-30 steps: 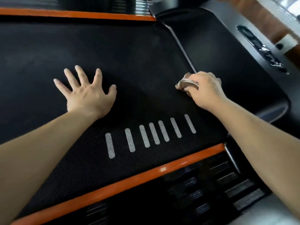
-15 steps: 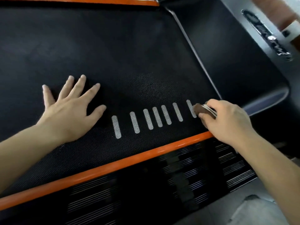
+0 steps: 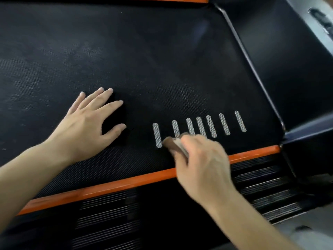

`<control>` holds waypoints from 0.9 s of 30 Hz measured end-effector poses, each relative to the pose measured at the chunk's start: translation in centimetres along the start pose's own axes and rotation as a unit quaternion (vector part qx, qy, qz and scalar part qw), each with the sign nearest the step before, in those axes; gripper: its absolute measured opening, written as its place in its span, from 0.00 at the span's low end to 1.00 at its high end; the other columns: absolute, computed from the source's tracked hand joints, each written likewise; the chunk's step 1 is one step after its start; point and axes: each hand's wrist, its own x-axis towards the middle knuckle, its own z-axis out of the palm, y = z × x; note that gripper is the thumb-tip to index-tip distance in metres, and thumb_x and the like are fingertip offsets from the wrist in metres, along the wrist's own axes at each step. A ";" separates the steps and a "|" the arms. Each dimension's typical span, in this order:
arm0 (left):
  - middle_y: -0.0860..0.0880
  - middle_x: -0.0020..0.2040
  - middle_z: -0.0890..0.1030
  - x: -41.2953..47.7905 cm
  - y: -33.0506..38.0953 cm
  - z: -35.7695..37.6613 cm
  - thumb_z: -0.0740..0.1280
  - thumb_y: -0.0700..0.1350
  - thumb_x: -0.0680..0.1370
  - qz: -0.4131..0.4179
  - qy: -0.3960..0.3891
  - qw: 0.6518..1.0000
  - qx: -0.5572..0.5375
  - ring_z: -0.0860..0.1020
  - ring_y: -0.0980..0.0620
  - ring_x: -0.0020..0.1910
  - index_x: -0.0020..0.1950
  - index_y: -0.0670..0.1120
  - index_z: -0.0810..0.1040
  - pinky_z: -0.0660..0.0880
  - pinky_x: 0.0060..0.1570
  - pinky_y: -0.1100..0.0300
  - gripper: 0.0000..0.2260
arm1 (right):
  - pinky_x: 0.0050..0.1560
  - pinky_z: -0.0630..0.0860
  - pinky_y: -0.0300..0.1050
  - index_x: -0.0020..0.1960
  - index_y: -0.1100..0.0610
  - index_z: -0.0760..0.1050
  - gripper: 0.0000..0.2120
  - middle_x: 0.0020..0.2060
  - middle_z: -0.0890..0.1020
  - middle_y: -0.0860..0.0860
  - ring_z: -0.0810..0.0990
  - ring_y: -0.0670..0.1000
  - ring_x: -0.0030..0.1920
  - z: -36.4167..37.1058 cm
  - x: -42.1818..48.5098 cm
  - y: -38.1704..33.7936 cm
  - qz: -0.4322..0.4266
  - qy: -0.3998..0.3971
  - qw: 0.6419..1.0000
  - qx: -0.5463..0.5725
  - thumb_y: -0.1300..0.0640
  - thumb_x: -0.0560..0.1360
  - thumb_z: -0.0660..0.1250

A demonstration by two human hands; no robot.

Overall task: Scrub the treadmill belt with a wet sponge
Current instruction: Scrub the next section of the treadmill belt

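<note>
We find the right hand (image 3: 201,159) curled round the sponge (image 3: 173,144), thumb and fingers closed on it, so that only its brown end and a pale edge stick out past the knuckles. That end sits on the treadmill belt (image 3: 162,60), touching the near ends of the white stripes (image 3: 209,126), about at the second and third from the left. The orange strip (image 3: 126,183) that borders the belt runs just under the heel of this hand, so we judge there is almost no belt left on its wrist side. What the coming stroke turns on is that the open belt lies beyond the fingertips and to the hand's left. The sponge looks to us to lie with its long axis slanting from the palm up and to the left, though motion blur keeps us from being sure of that. The left hand (image 3: 90,120) lies flat on the belt, fingers straight and a little spread, holding nothing. It is off to the left of the sponge hand and apart from it, with one stripe and a gap of bare belt between them. We judge that a leftward sweep would soon meet this bracing hand, so a push away from the wrist, across the stripes, has more room. The right hand is the nearer to the work and the only one on the sponge.
</note>
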 end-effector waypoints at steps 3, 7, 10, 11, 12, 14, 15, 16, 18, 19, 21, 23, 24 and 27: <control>0.47 0.81 0.65 -1.2 -1.0 -0.9 0.55 0.66 0.77 -0.013 0.029 0.999 -0.004 0.57 0.50 0.82 0.76 0.51 0.72 0.51 0.80 0.49 0.32 | 0.38 0.71 0.46 0.42 0.49 0.73 0.07 0.33 0.73 0.44 0.72 0.49 0.32 2.0 -0.3 -3.9 -0.036 -0.008 0.999 0.019 0.48 0.76 0.64; 0.45 0.78 0.69 -3.9 -2.7 -2.0 0.56 0.63 0.77 -0.063 0.048 0.997 0.001 0.62 0.46 0.79 0.73 0.49 0.76 0.58 0.78 0.44 0.29 | 0.35 0.69 0.41 0.39 0.48 0.70 0.11 0.31 0.71 0.42 0.70 0.45 0.30 3.4 0.1 -7.5 -0.082 -0.034 0.994 0.061 0.44 0.77 0.64; 0.46 0.76 0.71 -6.3 -3.7 -2.5 0.58 0.60 0.78 -0.087 0.055 0.995 -0.003 0.65 0.46 0.78 0.70 0.49 0.78 0.64 0.75 0.42 0.26 | 0.33 0.75 0.45 0.37 0.47 0.69 0.15 0.32 0.74 0.43 0.74 0.45 0.31 3.2 1.2 -8.4 -0.077 -0.108 0.985 0.113 0.42 0.77 0.67; 0.46 0.75 0.73 -7.1 -3.9 -2.7 0.58 0.60 0.78 -0.096 0.060 0.994 -0.007 0.67 0.46 0.77 0.69 0.48 0.79 0.66 0.74 0.41 0.25 | 0.35 0.77 0.48 0.38 0.49 0.73 0.14 0.34 0.77 0.44 0.77 0.45 0.33 2.9 1.6 -8.4 -0.056 -0.142 0.974 0.165 0.41 0.77 0.68; 0.47 0.74 0.74 -7.8 -3.9 -2.9 0.59 0.59 0.79 -0.107 0.066 0.992 -0.013 0.68 0.46 0.76 0.68 0.48 0.80 0.67 0.73 0.42 0.24 | 0.38 0.79 0.49 0.40 0.49 0.77 0.13 0.36 0.80 0.45 0.80 0.45 0.36 2.5 2.0 -8.4 -0.025 -0.167 0.958 0.232 0.42 0.77 0.68; 0.49 0.72 0.76 -9.1 -3.8 -3.3 0.60 0.58 0.79 -0.136 0.076 0.987 -0.028 0.70 0.48 0.74 0.66 0.50 0.81 0.69 0.71 0.42 0.22 | 0.42 0.81 0.45 0.45 0.50 0.82 0.09 0.38 0.84 0.46 0.84 0.45 0.40 1.6 2.5 -8.5 0.030 -0.162 0.929 0.330 0.46 0.78 0.70; 0.50 0.71 0.77 -9.7 -3.7 -3.6 0.61 0.58 0.79 -0.150 0.080 0.985 -0.039 0.71 0.48 0.73 0.66 0.50 0.81 0.70 0.70 0.43 0.21 | 0.43 0.80 0.40 0.46 0.50 0.83 0.06 0.38 0.84 0.46 0.84 0.44 0.41 1.3 2.6 -8.7 0.038 -0.146 0.925 0.349 0.49 0.78 0.70; 0.51 0.71 0.77 -10.1 -3.6 -3.9 0.61 0.57 0.79 -0.163 0.085 0.982 -0.048 0.71 0.49 0.72 0.65 0.51 0.81 0.71 0.69 0.44 0.20 | 0.42 0.79 0.37 0.45 0.49 0.83 0.04 0.38 0.84 0.46 0.84 0.44 0.42 1.0 2.7 -8.9 0.035 -0.130 0.927 0.350 0.51 0.78 0.71; 0.52 0.70 0.77 -10.9 -3.4 -4.5 0.62 0.56 0.79 -0.181 0.093 0.977 -0.057 0.71 0.50 0.71 0.66 0.51 0.81 0.70 0.68 0.47 0.19 | 0.43 0.77 0.34 0.45 0.49 0.83 0.03 0.39 0.84 0.45 0.83 0.42 0.44 0.8 2.9 -9.6 0.041 -0.123 0.931 0.342 0.52 0.78 0.71; 0.52 0.70 0.77 -11.3 -3.4 -4.8 0.63 0.56 0.79 -0.187 0.093 0.976 -0.058 0.71 0.50 0.70 0.66 0.50 0.81 0.69 0.68 0.48 0.19 | 0.43 0.77 0.33 0.46 0.50 0.83 0.03 0.41 0.84 0.45 0.83 0.41 0.44 0.8 3.0 -9.8 0.050 -0.128 0.927 0.348 0.53 0.77 0.71; 0.51 0.70 0.77 -11.8 -3.2 -5.5 0.63 0.55 0.81 -0.199 0.092 0.974 -0.062 0.71 0.49 0.70 0.67 0.50 0.80 0.69 0.68 0.48 0.18 | 0.42 0.79 0.34 0.49 0.50 0.83 0.02 0.43 0.83 0.46 0.83 0.40 0.46 0.8 3.1 -10.4 0.059 -0.138 0.924 0.352 0.55 0.77 0.71; 0.50 0.70 0.77 -12.4 -3.1 -6.0 0.65 0.53 0.82 -0.211 0.089 0.971 -0.068 0.72 0.47 0.70 0.67 0.49 0.80 0.70 0.68 0.46 0.16 | 0.45 0.79 0.36 0.50 0.45 0.81 0.03 0.44 0.82 0.46 0.82 0.44 0.48 0.9 3.0 -11.2 0.029 -0.139 0.938 0.317 0.53 0.78 0.71; 0.50 0.70 0.77 -12.8 -3.1 -6.3 0.65 0.54 0.82 -0.217 0.087 0.970 -0.069 0.72 0.47 0.70 0.67 0.49 0.79 0.70 0.68 0.46 0.17 | 0.47 0.78 0.36 0.49 0.41 0.80 0.05 0.44 0.82 0.45 0.82 0.45 0.49 0.9 2.9 -11.7 0.015 -0.139 0.941 0.308 0.52 0.78 0.70; 0.50 0.70 0.77 -13.9 -3.1 -6.9 0.64 0.55 0.81 -0.232 0.085 0.966 -0.073 0.72 0.47 0.70 0.69 0.50 0.78 0.71 0.67 0.46 0.18 | 0.50 0.78 0.39 0.53 0.40 0.79 0.07 0.46 0.80 0.44 0.80 0.46 0.51 1.3 2.4 -13.1 -0.007 -0.137 0.950 0.280 0.51 0.79 0.70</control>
